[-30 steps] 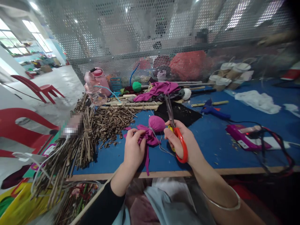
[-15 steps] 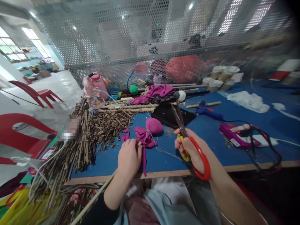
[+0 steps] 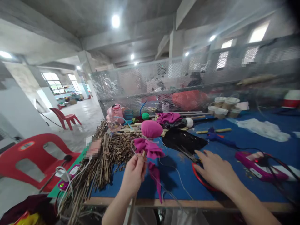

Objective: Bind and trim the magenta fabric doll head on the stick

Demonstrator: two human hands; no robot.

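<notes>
My left hand (image 3: 134,172) is closed round a thin wooden stick (image 3: 143,153). At the stick's upper end is a round magenta cloth ball (image 3: 152,128), bound at its neck with grey string, the gathered cloth (image 3: 148,147) flaring out below. My right hand (image 3: 214,168), fingers spread, is over the scissors (image 3: 197,175), which lie on the blue table with their blades pointing to the far left. Part of the handles is hidden under the hand. A pointed magenta cloth scrap (image 3: 155,176) is just right of my left hand, and loose string (image 3: 177,172) trails over the tabletop.
Bundled dry twigs (image 3: 106,156) lie at the left, beside a red chair (image 3: 50,168). A black cloth (image 3: 184,139), a blue glue gun (image 3: 221,139) and a magenta power strip (image 3: 260,167) are farther back and right. Behind stands a perforated metal screen (image 3: 131,84).
My left hand has raised the stick with the cloth ball off the table. My right hand has lowered the scissors onto the table and its fingers have spread. The view has tilted up.
</notes>
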